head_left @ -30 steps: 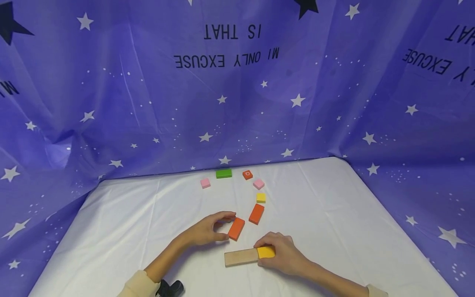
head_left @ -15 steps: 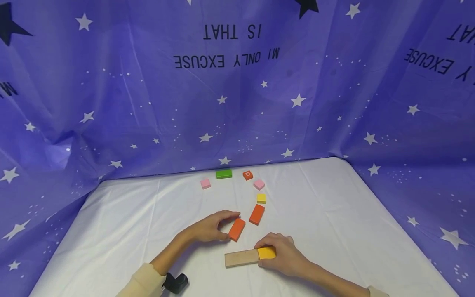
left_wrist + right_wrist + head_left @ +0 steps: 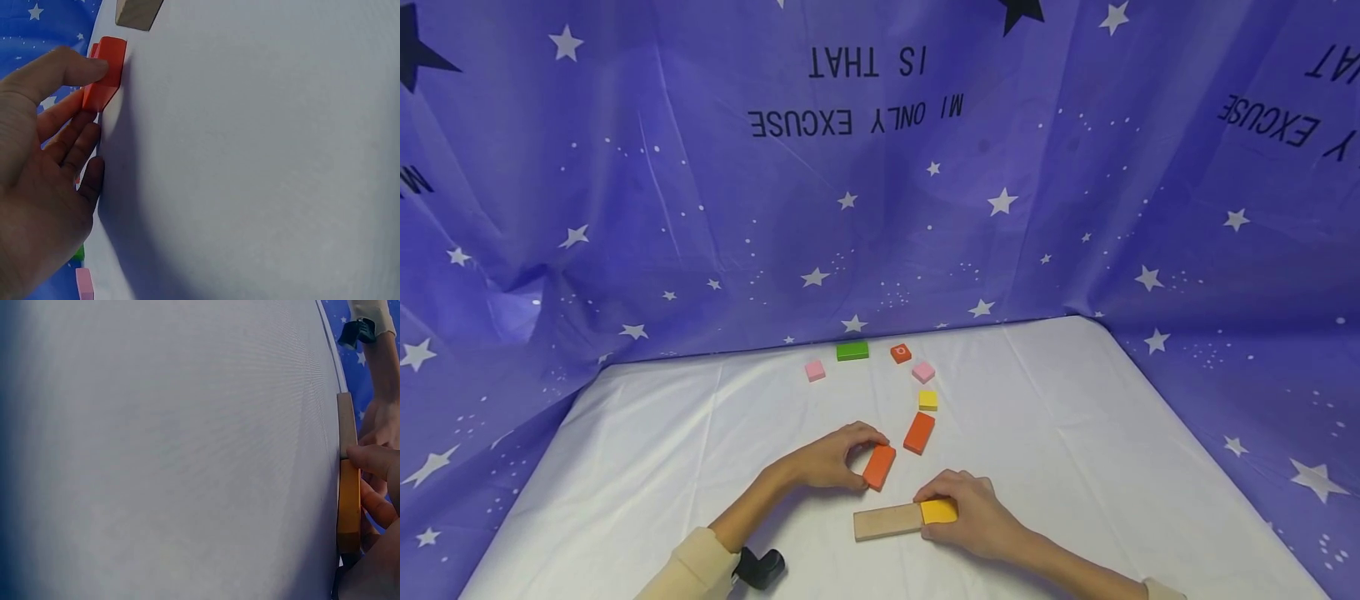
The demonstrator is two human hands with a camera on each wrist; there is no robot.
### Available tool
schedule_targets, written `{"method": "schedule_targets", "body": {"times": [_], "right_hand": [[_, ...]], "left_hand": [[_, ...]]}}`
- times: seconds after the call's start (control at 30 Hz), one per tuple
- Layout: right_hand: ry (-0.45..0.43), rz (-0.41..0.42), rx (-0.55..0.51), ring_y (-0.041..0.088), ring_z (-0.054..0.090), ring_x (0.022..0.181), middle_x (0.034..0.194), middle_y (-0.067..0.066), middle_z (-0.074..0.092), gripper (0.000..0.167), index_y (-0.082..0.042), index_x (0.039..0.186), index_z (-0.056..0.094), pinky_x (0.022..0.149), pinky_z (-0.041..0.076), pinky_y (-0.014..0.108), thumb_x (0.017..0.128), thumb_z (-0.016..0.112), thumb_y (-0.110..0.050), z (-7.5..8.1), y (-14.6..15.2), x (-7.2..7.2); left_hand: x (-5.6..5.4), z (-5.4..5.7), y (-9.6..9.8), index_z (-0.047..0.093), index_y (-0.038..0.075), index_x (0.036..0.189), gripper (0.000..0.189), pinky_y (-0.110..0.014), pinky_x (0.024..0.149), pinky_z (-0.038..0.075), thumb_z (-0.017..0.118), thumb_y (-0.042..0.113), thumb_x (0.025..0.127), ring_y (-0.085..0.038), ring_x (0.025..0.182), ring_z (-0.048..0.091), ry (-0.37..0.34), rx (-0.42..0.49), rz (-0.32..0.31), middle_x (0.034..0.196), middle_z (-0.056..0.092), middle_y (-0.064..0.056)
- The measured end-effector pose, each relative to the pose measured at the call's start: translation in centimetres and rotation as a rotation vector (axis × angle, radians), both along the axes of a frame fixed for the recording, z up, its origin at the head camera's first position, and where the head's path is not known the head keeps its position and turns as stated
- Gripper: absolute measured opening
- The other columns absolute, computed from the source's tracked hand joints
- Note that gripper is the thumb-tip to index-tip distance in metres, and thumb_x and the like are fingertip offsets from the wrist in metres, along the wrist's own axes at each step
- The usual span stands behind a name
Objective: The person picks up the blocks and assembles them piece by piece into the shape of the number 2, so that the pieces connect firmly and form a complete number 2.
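Note:
My left hand (image 3: 831, 458) pinches a red-orange rectangular block (image 3: 880, 467) by its two short ends, index finger at the far end and thumb at the near end. In the left wrist view the thumb lies on that block (image 3: 111, 69). On the right, my right hand (image 3: 976, 515) grips a yellow block (image 3: 937, 511), its far half hidden under the palm. End to end with the yellow block lies a plain wooden block (image 3: 887, 522). The right wrist view shows the wooden block (image 3: 345, 422) and the yellow block (image 3: 349, 506) in line, thumb near their joint.
A second red-orange block (image 3: 919, 433) lies just beyond the left hand's block. Farther back are a small yellow block (image 3: 928, 400), pink blocks (image 3: 922, 372) (image 3: 815, 371), a small red block (image 3: 900, 353) and a green block (image 3: 852, 351). A purple star-patterned curtain (image 3: 775, 233) stands behind the white table (image 3: 1037, 400).
My left hand has shifted slightly to the right and its fingertips have come onto the ends of the red-orange block. The right hand and its yellow block stay put.

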State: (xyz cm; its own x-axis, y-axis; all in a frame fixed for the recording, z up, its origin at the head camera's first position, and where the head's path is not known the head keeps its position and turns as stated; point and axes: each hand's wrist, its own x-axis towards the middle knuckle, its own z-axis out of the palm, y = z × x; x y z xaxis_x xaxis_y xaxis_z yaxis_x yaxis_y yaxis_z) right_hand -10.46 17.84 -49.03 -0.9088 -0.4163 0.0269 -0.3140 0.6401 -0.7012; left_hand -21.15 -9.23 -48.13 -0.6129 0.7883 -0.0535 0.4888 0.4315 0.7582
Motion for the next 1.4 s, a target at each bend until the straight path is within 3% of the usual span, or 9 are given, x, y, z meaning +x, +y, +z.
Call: {"method": "schedule_targets", "body": {"times": [0.47, 0.7, 1.4], "right_hand": [[0.024, 0.015, -0.013, 0.005, 0.054, 0.099, 0.102, -0.023, 0.062, 0.028, -0.032, 0.103, 0.070, 0.080, 0.030, 0.039, 0.079, 0.083, -0.033, 0.1, 0.1, 0.1], [0.021, 0.013, -0.013, 0.006, 0.053, 0.099, 0.103, -0.023, 0.061, 0.028, -0.032, 0.104, 0.070, 0.080, 0.030, 0.038, 0.079, 0.083, -0.033, -0.1, 0.0, 0.1], [0.032, 0.005, 0.001, 0.006, 0.053, 0.098, 0.102, -0.023, 0.061, 0.027, -0.033, 0.102, 0.070, 0.080, 0.030, 0.038, 0.078, 0.083, -0.033, -0.1, 0.0, 0.0]], "left_hand": [[0.9, 0.6, 0.8, 0.059, 0.015, 0.131, 0.061, -0.039, 0.111, 0.033, 0.079, 0.014, 0.073, -0.015, 0.125, 0.046, -0.014, -0.006, -0.054, 0.133, 0.053, 0.003], [1.2, 0.7, 0.9, 0.060, 0.019, 0.132, 0.060, -0.039, 0.111, 0.032, 0.079, 0.015, 0.074, -0.011, 0.124, 0.046, -0.036, -0.039, -0.038, 0.132, 0.054, 0.009], [1.5, 0.6, 0.8, 0.061, 0.017, 0.135, 0.061, -0.042, 0.111, 0.032, 0.081, 0.019, 0.078, -0.015, 0.129, 0.045, -0.004, -0.020, -0.056, 0.135, 0.055, 0.007]]}}
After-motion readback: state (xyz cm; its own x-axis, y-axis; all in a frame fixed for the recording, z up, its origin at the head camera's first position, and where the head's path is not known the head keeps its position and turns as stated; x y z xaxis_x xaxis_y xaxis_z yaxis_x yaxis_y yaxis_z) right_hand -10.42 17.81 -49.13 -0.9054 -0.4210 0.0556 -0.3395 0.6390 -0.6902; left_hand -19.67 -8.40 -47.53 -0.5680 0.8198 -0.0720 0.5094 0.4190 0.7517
